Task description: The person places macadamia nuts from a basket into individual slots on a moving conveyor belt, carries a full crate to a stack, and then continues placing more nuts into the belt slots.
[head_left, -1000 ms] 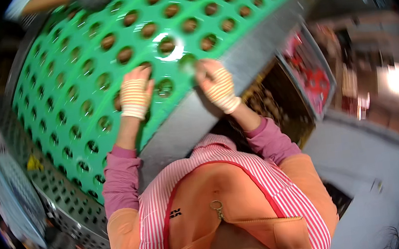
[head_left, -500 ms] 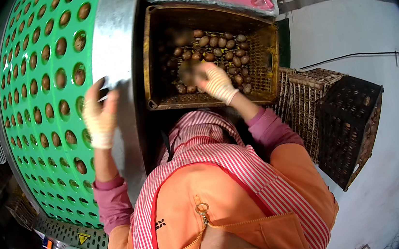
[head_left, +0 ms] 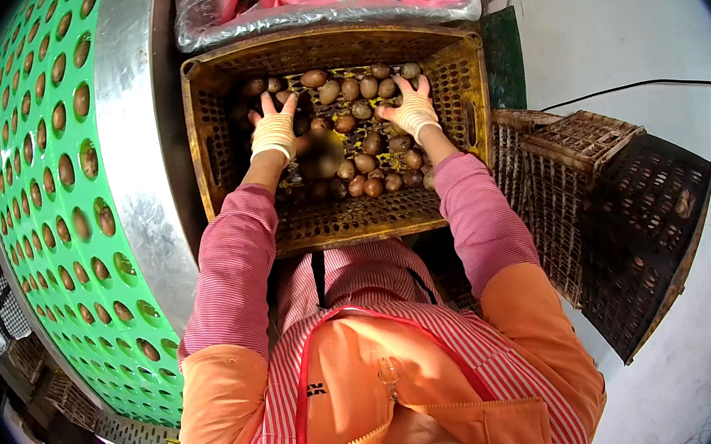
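Both my hands reach into a brown plastic crate in front of me, where many brown eggs lie on the mesh bottom. My left hand, in a pale fingerless glove, is at the crate's left side, fingers spread just above the eggs. Near the right side, my right hand wears the same kind of glove, its fingers apart and close to the eggs in the back row. No egg shows between the fingers of either hand. A blurred dark spot covers some eggs in the middle.
To the left stands a green perforated conveyor with eggs in its holes, bordered by a metal rail. A plastic-lined container with eggs sits beyond the crate. Stacked crates and a black crate stand at right.
My left hand has moved from beside the conveyor into the crate. The right hand has shifted toward the crate's right side. The view has turned, so the crate sits lower and further left.
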`<state>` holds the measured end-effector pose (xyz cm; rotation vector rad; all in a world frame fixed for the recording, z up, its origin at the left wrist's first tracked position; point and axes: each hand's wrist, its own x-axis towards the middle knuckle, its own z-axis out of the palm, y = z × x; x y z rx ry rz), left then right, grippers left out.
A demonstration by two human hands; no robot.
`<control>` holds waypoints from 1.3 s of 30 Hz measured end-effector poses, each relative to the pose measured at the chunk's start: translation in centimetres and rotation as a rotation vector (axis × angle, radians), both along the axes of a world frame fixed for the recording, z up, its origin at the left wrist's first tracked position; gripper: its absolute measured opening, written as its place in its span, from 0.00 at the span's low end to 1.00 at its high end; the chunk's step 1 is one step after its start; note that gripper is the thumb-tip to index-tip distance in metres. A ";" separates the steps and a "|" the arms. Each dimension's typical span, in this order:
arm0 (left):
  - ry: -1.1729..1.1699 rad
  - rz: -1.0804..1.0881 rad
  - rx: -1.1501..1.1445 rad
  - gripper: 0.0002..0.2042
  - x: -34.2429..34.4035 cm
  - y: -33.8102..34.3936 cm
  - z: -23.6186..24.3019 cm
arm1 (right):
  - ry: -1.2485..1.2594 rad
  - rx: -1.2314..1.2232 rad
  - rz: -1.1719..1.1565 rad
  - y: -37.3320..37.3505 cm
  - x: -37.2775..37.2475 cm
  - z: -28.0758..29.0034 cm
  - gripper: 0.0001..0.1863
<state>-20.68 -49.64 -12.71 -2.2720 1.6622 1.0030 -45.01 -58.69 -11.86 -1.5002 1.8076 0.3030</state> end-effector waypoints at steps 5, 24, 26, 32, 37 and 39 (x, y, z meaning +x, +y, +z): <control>0.079 -0.161 -0.155 0.32 -1.8 1.6 -1.5 | -0.036 -0.191 0.168 2.3 1.4 -2.1 0.40; 0.153 -0.340 -0.093 0.28 1.9 0.2 -1.9 | -0.011 -0.333 0.371 5.4 2.5 -4.8 0.28; 0.152 -0.328 -0.069 0.29 0.8 1.0 -2.2 | 0.021 -0.293 0.368 5.0 2.4 -4.7 0.29; 0.417 0.030 -0.077 0.36 0.6 0.5 5.2 | -0.472 -0.034 -0.171 3.0 0.4 -6.7 0.30; 0.870 0.360 -0.647 0.34 4.9 7.2 13.8 | -1.206 0.435 -0.545 8.0 9.1 9.5 0.24; 0.945 0.452 -0.792 0.32 7.8 12.4 18.0 | -1.366 0.550 -0.378 9.3 12.5 12.3 0.28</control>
